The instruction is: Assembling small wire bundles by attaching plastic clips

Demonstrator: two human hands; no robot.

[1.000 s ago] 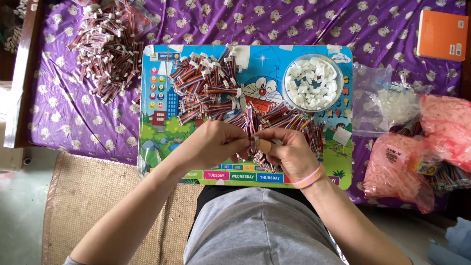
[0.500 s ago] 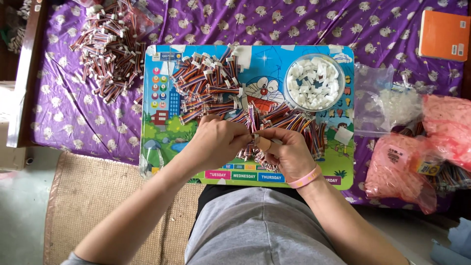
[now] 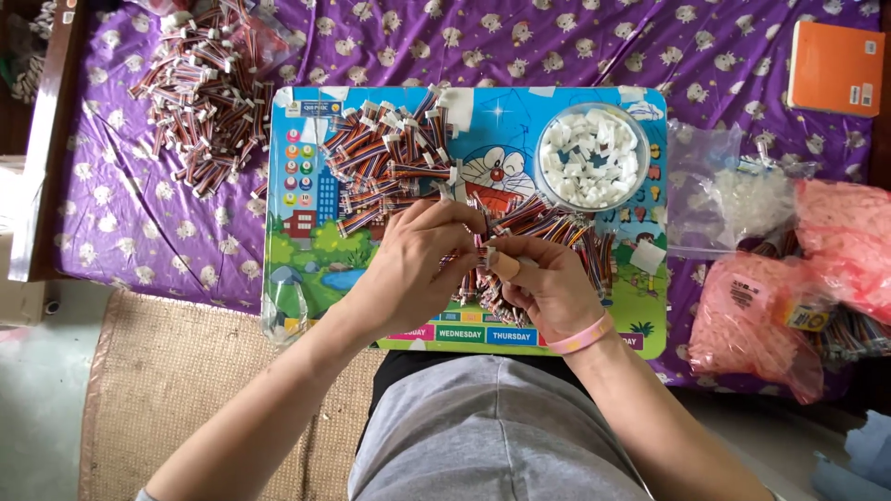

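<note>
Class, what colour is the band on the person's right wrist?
Pink: the wristband shows in the head view.

A purple patterned cloth carries a cartoon board, cable pile and pink bags.

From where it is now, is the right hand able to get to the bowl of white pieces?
Probably yes. The right hand sits just below the bowl; only loose wires lie between, flat on the board, and nothing stands over the bowl. The hand is busy with a wire, though.

Bare cartoon board at its left edge, cable piles across the centre, round tub blocking the top right corner
</note>
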